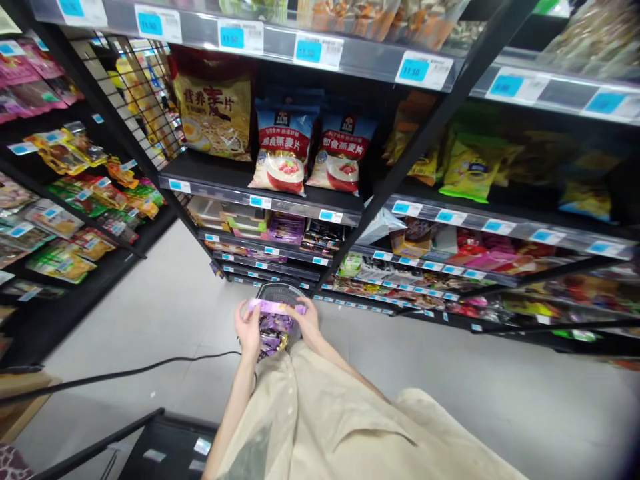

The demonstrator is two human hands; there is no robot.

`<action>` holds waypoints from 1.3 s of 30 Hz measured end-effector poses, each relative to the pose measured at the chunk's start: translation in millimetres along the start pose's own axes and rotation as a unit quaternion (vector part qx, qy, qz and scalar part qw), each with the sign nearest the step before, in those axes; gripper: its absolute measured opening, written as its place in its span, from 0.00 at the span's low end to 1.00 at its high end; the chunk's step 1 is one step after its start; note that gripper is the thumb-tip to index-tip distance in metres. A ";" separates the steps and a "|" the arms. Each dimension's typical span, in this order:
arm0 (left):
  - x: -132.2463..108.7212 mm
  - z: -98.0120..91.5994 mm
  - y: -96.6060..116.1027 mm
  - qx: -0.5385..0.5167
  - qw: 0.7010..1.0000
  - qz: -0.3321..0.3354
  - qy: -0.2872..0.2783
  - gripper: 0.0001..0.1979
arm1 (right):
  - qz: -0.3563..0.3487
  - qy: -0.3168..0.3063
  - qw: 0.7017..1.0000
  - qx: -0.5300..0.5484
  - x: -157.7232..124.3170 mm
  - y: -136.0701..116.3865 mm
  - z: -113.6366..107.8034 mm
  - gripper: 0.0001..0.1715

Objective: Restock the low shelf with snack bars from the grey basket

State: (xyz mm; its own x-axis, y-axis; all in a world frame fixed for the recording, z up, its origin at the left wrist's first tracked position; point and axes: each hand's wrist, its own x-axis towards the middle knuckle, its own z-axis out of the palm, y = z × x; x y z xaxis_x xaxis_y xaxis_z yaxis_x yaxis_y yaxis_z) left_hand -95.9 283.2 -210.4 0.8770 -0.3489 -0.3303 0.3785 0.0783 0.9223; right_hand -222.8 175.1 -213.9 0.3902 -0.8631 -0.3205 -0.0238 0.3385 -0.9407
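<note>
Between my two hands stretches a long, narrow purple snack packet (273, 307). My left hand (248, 327) pinches its left end, and my right hand (307, 320) grips the right end; the fingers of both are closed. Just below them is a dark grey plastic basket (281, 289) with several shiny purple wrapped snacks (274, 337) inside. Part of the basket is hidden by my hands, the packet and my beige clothing.
Ahead stands a black shelf with oatmeal bags (284, 150), a cereal bag (215, 110) and lower rows of boxes (286, 228). Another snack rack (75, 213) is on the left. A black cable (165, 362) crosses above the grey floor (165, 300); a dark rack (170, 447) stands bottom left.
</note>
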 end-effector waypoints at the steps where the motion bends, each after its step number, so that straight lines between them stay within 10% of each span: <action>1: 4.8 1.1 7.0 -0.003 1.000 0.009 0.007 0.37 | 0.009 -0.041 0.999 -0.015 -4.2 2.7 2.2 0.30; 5: 15.2 11.7 26.6 0.014 0.999 0.035 -0.034 0.30 | 0.052 -0.193 0.979 -0.035 -22.0 12.7 14.9 0.31; 12: 6.4 25.6 18.7 0.086 0.964 -0.041 -0.249 0.29 | 0.040 -0.177 0.983 -0.027 -20.3 12.1 11.6 0.34; 21: -4.8 -7.0 -39.0 0.269 0.939 0.027 -0.211 0.30 | 0.172 -0.198 0.965 -0.026 -3.5 35.1 -22.3 0.32; 30: -53.0 -71.4 -90.8 0.302 0.938 -0.001 -0.171 0.29 | 0.205 -0.183 0.961 -0.023 83.3 3.7 -12.3 0.25; 39: -79.2 -52.1 -80.1 0.271 0.953 -0.032 -0.133 0.29 | 0.154 -0.154 0.976 -0.004 218.0 -69.6 86.6 0.10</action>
State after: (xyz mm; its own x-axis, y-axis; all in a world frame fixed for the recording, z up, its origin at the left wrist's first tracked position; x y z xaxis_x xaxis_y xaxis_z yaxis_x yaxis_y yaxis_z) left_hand -180.2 353.2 -268.6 0.7245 -0.5660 -0.3933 0.1575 -0.4197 0.8939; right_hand -56.4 -4.2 -208.6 0.6215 -0.5674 -0.5402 -0.1903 0.5596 -0.8066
